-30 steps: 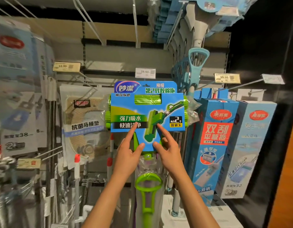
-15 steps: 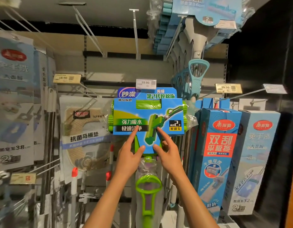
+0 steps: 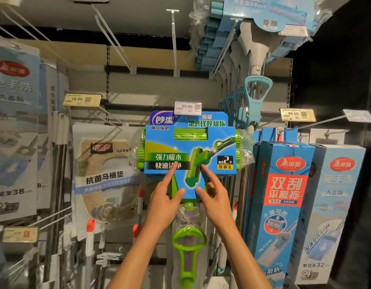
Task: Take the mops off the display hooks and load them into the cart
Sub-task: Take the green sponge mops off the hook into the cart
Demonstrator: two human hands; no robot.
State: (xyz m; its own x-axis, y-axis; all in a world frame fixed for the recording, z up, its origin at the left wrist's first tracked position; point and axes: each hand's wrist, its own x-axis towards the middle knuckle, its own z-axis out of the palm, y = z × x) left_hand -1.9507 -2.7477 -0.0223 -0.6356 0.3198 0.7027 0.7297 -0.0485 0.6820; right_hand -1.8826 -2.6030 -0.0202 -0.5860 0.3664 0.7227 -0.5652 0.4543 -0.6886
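**Both hands meeting the hanging green mop**

The green mop (image 3: pixel 189 155) is hanging upright under the price tag (image 3: pixel 187 107), shaft running straight down. The left hand (image 3: pixel 165 202) and right hand (image 3: pixel 217 202) are touching its card's lower part with fingers extended, equally near, gripping nothing.

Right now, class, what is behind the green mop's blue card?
Behind the blue card sits the green sponge head, showing through the card's window and past both side edges. Steel mop poles stand further back. The hook carrying it is covered.

Green sponge mop (image 3: pixel 189 155), upright on hook
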